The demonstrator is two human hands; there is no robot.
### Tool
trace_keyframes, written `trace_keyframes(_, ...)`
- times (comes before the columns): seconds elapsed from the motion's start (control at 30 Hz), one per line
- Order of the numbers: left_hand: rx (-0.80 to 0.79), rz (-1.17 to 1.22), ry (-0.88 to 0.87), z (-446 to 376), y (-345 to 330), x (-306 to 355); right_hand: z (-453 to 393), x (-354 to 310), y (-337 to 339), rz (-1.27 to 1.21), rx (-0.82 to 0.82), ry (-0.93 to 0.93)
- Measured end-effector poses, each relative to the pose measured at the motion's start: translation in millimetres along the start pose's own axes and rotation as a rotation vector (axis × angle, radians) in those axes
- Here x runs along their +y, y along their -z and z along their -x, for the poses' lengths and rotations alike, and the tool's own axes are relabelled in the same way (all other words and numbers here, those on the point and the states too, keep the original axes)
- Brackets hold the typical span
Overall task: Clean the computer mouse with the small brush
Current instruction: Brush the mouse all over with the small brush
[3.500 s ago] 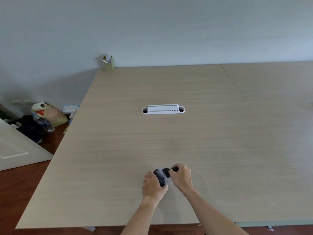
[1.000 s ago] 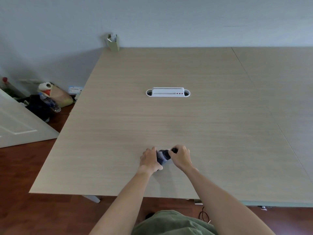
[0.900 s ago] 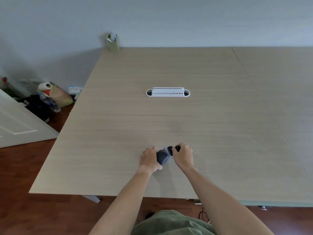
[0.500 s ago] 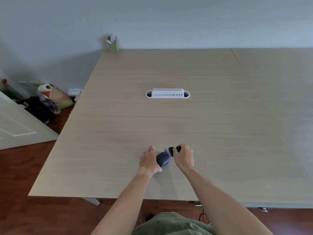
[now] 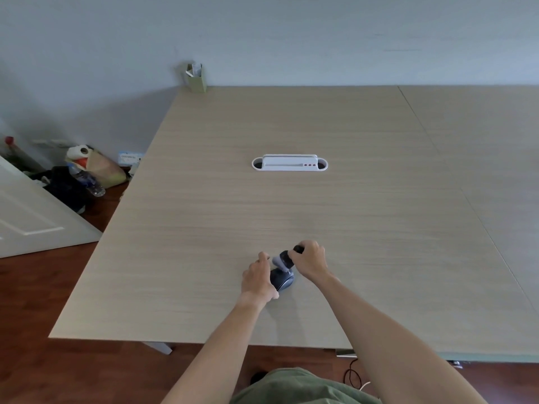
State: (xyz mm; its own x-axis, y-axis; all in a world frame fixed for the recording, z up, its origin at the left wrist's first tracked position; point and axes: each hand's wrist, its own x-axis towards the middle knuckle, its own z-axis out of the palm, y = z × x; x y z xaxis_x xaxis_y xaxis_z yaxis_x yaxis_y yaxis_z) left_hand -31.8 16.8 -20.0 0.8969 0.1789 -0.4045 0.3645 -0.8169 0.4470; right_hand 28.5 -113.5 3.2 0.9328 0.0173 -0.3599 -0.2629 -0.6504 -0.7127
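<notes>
A dark computer mouse [image 5: 282, 281] rests on the light wooden table [image 5: 291, 205] near its front edge. My left hand [image 5: 258, 277] grips the mouse's left side and covers part of it. My right hand [image 5: 310, 262] is closed around a small brush [image 5: 285, 258] with a dark handle and pale bristles. The bristle end points down-left and meets the far end of the mouse. Part of the brush handle is hidden in my fist.
A white cable grommet [image 5: 289, 163] is set into the table's middle. A small green holder [image 5: 197, 78] stands at the far left corner by the wall. Bags and a bottle [image 5: 84, 173] lie on the floor to the left, beside a white door [image 5: 32, 217].
The brush has tipped from lying across the mouse to standing over its far end, with my right hand shifted slightly right and away. My left hand keeps hold of the mouse.
</notes>
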Motion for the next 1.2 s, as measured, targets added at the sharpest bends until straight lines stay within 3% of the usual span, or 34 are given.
trace_keyframes(0.1,0.004,0.003,0.008,1,0,1,-4,3,1,0.052,-0.126,0.002)
trace_keyframes(0.23,0.016,0.004,0.018,3,0,0,-7,8,7,0.082,0.036,-0.081)
trace_keyframes(0.3,0.029,0.008,0.013,3,-1,-1,-5,13,9,-0.025,0.091,-0.078)
trace_keyframes(0.4,0.030,0.045,0.009,3,-1,0,2,25,10,-0.195,0.049,-0.132)
trace_keyframes(0.5,0.021,0.086,0.010,3,1,1,8,42,4,-0.138,0.001,-0.180)
trace_keyframes(0.67,-0.008,0.131,0.010,3,6,-1,10,41,2,-0.140,0.145,-0.181)
trace_keyframes(0.77,-0.020,0.192,0.016,6,7,-5,11,37,4,-0.233,0.077,-0.151)
trace_keyframes(0.87,-0.015,0.207,0.007,7,6,-7,11,39,0,-0.152,-0.004,-0.146)
trace_keyframes(1.0,-0.015,0.202,-0.014,9,7,-8,8,39,0,-0.127,0.166,-0.180)
trace_keyframes(1.2,-0.043,0.164,-0.041,7,9,-8,9,34,2,-0.129,0.015,-0.109)
